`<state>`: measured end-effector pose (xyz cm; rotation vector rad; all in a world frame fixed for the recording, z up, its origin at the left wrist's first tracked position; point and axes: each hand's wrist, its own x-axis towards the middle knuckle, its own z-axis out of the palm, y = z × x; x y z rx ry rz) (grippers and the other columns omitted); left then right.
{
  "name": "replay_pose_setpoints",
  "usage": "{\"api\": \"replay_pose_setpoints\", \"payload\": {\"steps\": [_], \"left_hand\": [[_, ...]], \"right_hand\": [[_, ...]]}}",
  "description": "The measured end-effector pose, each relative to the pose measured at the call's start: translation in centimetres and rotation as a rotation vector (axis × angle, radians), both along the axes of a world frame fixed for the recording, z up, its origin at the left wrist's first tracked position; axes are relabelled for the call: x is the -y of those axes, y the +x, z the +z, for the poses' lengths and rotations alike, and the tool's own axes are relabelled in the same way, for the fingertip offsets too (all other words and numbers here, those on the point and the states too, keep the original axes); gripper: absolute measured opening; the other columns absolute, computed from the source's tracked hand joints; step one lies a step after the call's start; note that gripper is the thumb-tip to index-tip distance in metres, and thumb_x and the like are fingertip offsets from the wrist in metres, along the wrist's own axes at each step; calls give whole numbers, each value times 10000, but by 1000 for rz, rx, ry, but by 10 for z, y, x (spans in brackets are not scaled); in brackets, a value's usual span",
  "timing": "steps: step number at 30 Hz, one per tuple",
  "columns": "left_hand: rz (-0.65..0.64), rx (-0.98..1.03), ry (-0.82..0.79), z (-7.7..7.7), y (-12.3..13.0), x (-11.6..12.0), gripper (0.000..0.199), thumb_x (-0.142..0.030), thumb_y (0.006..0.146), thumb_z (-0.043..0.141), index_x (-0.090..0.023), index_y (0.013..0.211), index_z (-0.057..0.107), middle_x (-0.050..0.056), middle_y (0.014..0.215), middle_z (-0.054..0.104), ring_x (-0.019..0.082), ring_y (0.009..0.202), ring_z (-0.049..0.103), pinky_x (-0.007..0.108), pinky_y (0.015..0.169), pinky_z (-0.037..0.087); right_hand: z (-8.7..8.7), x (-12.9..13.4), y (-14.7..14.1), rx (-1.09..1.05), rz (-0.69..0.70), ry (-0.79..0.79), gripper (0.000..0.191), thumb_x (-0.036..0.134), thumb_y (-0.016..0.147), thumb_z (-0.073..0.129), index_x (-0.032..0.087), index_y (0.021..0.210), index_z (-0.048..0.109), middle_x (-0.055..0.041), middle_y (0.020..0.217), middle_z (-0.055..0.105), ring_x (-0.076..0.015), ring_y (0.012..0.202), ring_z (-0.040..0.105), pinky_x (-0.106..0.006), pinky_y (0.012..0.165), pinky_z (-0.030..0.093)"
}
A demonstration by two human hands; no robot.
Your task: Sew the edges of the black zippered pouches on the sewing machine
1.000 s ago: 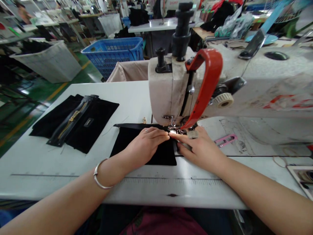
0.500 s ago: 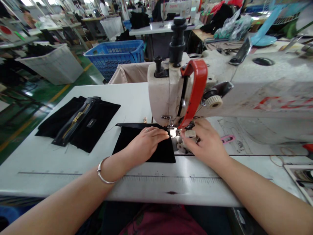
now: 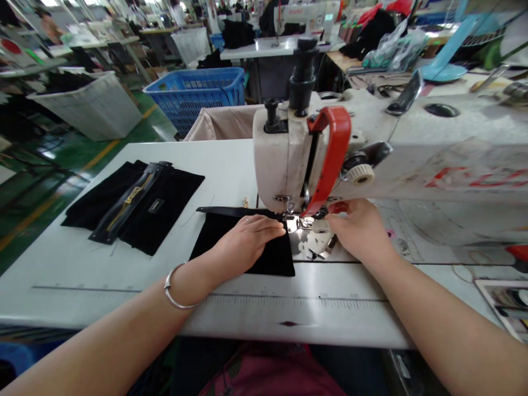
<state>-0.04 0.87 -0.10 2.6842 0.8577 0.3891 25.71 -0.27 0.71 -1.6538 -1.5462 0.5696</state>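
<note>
My left hand [image 3: 251,239] lies flat on a black fabric piece [image 3: 247,264], its fingers stretched toward the presser foot [image 3: 292,223] of a sewing machine [image 3: 276,159]. A dark, shiny strip [image 3: 223,211] runs along the fabric's far edge, with a small gold chain [image 3: 246,202] behind it. My right hand [image 3: 358,228] is closed just right of the needle area, thumb and fingers curled together by the machine's small metal parts; whatever they grip is hidden. Below those fingertips, a small metal attachment [image 3: 328,247] lies over the shiny needle plate [image 3: 307,239].
Black fabric pieces with a zipper strip [image 3: 132,198] lie on the left of the white table [image 3: 165,286]. The red lever guard [image 3: 334,154] stands close above my right hand. Beyond the table are a blue basket [image 3: 198,91] and a white bin [image 3: 94,107].
My right hand has shifted right, away from the needle, and its fingers have curled in. The small metal attachment near it has changed position, showing more needle plate. My left hand stays on the fabric.
</note>
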Motion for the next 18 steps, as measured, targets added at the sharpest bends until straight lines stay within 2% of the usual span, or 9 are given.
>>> {"api": "replay_pose_setpoints", "payload": {"steps": [2, 5, 7, 9, 11, 13, 14, 16, 18], "left_hand": [[2, 0, -6, -1, 0, -2, 436, -26, 891, 421, -197, 1265, 566, 56, 1302, 596, 205, 1209, 528, 444, 1074, 421], [7, -5, 1, 0, 0, -3, 432, -25, 900, 416, -195, 1268, 565, 57, 1297, 599, 204, 1204, 533, 444, 1071, 428], [6, -20, 25, 4, 0, 0, 362, -94, 942, 434, -194, 1260, 575, 62, 1314, 590, 212, 1235, 514, 448, 1081, 422], [-8, -40, 63, 10, -1, 6, 332, -298, 951, 541, -174, 1256, 584, 92, 1362, 554, 260, 1299, 458, 479, 1110, 395], [-40, -64, 95, 16, -1, 15, 547, -496, 868, 641, -134, 1272, 569, 135, 1386, 528, 310, 1323, 427, 508, 1122, 382], [-75, -75, 102, 19, -2, 23, 578, -486, 868, 642, -104, 1290, 541, 157, 1366, 543, 305, 1298, 462, 493, 1104, 415], [-80, -62, 96, 20, -2, 26, 493, -401, 912, 597, -98, 1295, 530, 153, 1341, 565, 279, 1280, 488, 466, 1093, 436], [-60, -5, 68, 20, -2, 29, 357, -194, 954, 467, -103, 1296, 517, 130, 1297, 601, 217, 1254, 522, 401, 1073, 465], [-16, 47, 37, 18, 0, 30, 398, -89, 914, 418, -119, 1300, 508, 113, 1278, 612, 190, 1234, 538, 378, 1062, 475]], "right_hand": [[8, 6, 12, 55, 194, 6, 158, 336, 771, 663, 188, 820, 638, -37, 797, 664, -206, 751, 617, -332, 704, 491], [16, 15, 28, 176, 659, -34, 296, 250, 789, 668, 242, 1082, 631, -46, 1084, 647, -213, 974, 603, -353, 858, 482], [14, 16, 31, 259, 814, -33, 372, 202, 798, 663, 272, 1159, 606, -45, 1181, 613, -223, 1094, 561, -388, 954, 444], [6, 13, 26, 322, 718, 28, 261, 212, 826, 658, 241, 1084, 626, -62, 1136, 625, -239, 1102, 551, -408, 961, 436], [-3, 9, 16, 387, 523, 131, 140, 281, 852, 666, 195, 955, 629, -86, 1015, 641, -258, 1020, 567, -409, 888, 463], [-8, 8, 6, 467, 428, 245, 150, 322, 876, 645, 174, 867, 617, -99, 919, 638, -266, 935, 572, -414, 831, 468], [-9, 10, 2, 493, 451, 294, 147, 311, 893, 620, 173, 844, 617, -94, 885, 638, -259, 901, 572, -410, 816, 465], [-8, 17, -2, 480, 600, 365, 126, 245, 928, 552, 177, 857, 631, -77, 886, 652, -224, 868, 577, -383, 806, 458], [-6, 26, -6, 417, 783, 377, 140, 187, 937, 511, 184, 969, 647, -65, 988, 667, -196, 924, 590, -360, 831, 455]]}}
